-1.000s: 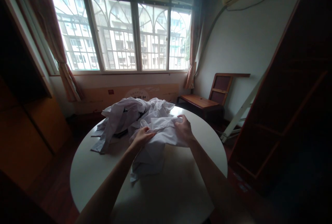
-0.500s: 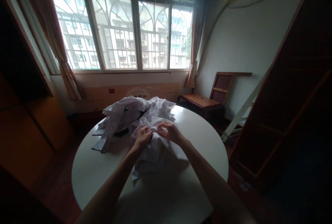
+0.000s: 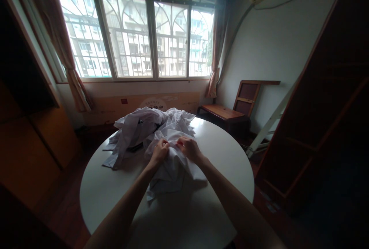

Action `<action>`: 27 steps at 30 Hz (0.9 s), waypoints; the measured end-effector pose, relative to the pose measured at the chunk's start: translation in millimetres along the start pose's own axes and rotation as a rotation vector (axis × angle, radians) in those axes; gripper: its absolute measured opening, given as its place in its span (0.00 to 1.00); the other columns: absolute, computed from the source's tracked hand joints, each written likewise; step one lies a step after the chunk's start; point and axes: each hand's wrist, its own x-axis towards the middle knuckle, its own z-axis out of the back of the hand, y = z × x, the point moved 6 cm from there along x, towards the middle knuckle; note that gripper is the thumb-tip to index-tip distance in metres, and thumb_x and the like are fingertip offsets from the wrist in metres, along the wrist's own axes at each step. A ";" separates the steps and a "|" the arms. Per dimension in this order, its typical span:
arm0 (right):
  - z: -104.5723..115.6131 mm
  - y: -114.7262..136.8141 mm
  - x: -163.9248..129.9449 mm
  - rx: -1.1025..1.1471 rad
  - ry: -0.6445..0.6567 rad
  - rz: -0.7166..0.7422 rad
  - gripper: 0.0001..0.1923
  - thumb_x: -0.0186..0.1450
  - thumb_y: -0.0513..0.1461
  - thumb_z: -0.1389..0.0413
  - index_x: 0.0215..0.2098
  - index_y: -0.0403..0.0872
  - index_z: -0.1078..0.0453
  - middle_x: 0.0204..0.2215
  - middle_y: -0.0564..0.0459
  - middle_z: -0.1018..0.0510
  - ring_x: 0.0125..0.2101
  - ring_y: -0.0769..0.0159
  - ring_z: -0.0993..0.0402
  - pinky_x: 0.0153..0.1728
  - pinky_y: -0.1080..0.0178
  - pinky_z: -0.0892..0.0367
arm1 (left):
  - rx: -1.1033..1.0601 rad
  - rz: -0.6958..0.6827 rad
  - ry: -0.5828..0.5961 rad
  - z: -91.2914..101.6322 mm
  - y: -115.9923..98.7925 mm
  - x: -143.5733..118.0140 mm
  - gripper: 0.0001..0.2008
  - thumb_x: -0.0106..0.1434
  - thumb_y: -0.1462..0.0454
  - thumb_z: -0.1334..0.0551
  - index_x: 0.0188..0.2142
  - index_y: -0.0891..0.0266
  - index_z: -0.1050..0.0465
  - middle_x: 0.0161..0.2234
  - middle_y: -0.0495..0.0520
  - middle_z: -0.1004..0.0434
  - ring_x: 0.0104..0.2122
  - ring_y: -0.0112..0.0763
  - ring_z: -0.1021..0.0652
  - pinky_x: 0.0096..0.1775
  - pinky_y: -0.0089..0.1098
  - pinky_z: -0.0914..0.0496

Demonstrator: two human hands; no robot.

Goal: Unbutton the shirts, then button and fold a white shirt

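Head view: we had our left hand (image 3: 160, 151) and right hand (image 3: 187, 148) close together, both pinching a white shirt (image 3: 173, 166) on the counter (image 3: 95, 187); clothes pile (image 3: 144, 126) beyond them. Seemingly buttoning; steady fingertip grip needed.

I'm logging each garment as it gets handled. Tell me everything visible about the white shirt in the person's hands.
The white shirt looks like thin, creased woven cloth, crumpled rather than flat. It lies on the round white table, in front of a pile of similar pale garments, and touches it. The left hand and right hand pinch its upper edge close together; the rest droops toward the person. Its details are too dim to make out.
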 end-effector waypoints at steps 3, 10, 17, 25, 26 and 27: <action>1.1 -3.0 -0.1 0.009 -0.002 -0.036 0.06 0.59 0.37 0.48 0.25 0.45 0.33 0.25 0.53 0.27 0.25 0.69 0.33 0.27 0.67 0.43 | -0.010 -0.048 0.023 -0.2 -5.3 -1.0 0.09 0.52 0.60 0.42 0.29 0.64 0.31 0.31 0.55 0.26 0.33 0.35 0.27 0.38 0.32 0.35; -0.9 11.6 -2.1 -0.052 0.104 0.138 0.05 0.57 0.33 0.48 0.23 0.44 0.34 0.22 0.52 0.30 0.22 0.70 0.37 0.24 0.68 0.47 | 0.025 -0.060 0.167 -14.0 -1.1 -3.8 0.12 0.48 0.61 0.37 0.33 0.63 0.25 0.35 0.58 0.23 0.37 0.38 0.25 0.41 0.33 0.35; -3.7 6.4 -0.7 0.164 0.097 0.076 0.04 0.56 0.33 0.48 0.23 0.44 0.34 0.21 0.54 0.30 0.21 0.72 0.38 0.23 0.69 0.46 | 0.135 -0.103 0.077 -8.9 -1.7 -5.7 0.12 0.48 0.57 0.38 0.28 0.64 0.26 0.28 0.55 0.23 0.31 0.35 0.25 0.35 0.31 0.35; -16.6 -9.4 2.4 0.500 0.144 -0.057 0.05 0.56 0.36 0.49 0.25 0.43 0.34 0.21 0.56 0.31 0.22 0.74 0.38 0.23 0.70 0.44 | 0.031 -0.109 0.107 -11.0 -0.9 -5.8 0.12 0.48 0.59 0.38 0.30 0.64 0.25 0.29 0.56 0.22 0.30 0.35 0.25 0.34 0.30 0.34; -18.4 -10.8 2.4 0.544 0.165 -0.068 0.06 0.56 0.37 0.49 0.24 0.43 0.34 0.20 0.57 0.32 0.21 0.74 0.39 0.23 0.71 0.44 | 0.006 -0.110 0.117 -11.9 -0.7 -5.6 0.12 0.48 0.59 0.38 0.30 0.64 0.24 0.29 0.57 0.22 0.30 0.35 0.24 0.34 0.30 0.34; -20.5 -12.4 2.5 0.591 0.186 -0.082 0.06 0.56 0.38 0.49 0.24 0.43 0.34 0.19 0.57 0.33 0.21 0.74 0.40 0.22 0.71 0.45 | -0.023 -0.112 0.129 -12.7 -0.9 -5.3 0.12 0.48 0.59 0.38 0.30 0.65 0.24 0.29 0.57 0.22 0.30 0.35 0.24 0.34 0.30 0.34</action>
